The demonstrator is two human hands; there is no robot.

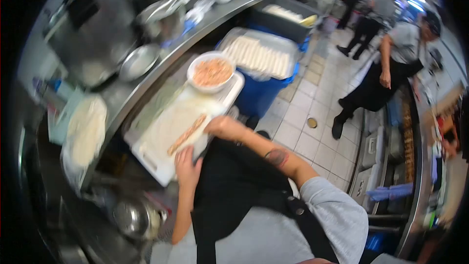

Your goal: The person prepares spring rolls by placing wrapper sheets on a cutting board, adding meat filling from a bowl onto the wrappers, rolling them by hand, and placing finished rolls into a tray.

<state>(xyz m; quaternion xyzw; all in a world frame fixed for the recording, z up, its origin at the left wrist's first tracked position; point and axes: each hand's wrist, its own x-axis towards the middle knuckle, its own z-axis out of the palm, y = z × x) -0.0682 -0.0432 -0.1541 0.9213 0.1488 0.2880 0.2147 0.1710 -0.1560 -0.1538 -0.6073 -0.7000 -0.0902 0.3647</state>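
Note:
A strip of pinkish-orange filling [187, 134] lies across a thin pale wrapper sheet [163, 122] on a white cutting board [159, 169]. My left hand [187, 165] rests at the near end of the strip, its fingers apart at the wrapper's edge. Near the strip's far end is my right hand [223, 127], with its fingers curled together at the sheet's edge; what they hold, if anything, is too small to tell. A white bowl [211, 88] of the same filling stands at the board's far end.
Beyond the bowl, a tray [232, 39] of white rolls sits on a blue bin [261, 99]. A steel counter [146, 73] with pots runs along the left. A person in a black apron [391, 80] stands at right; others work farther back.

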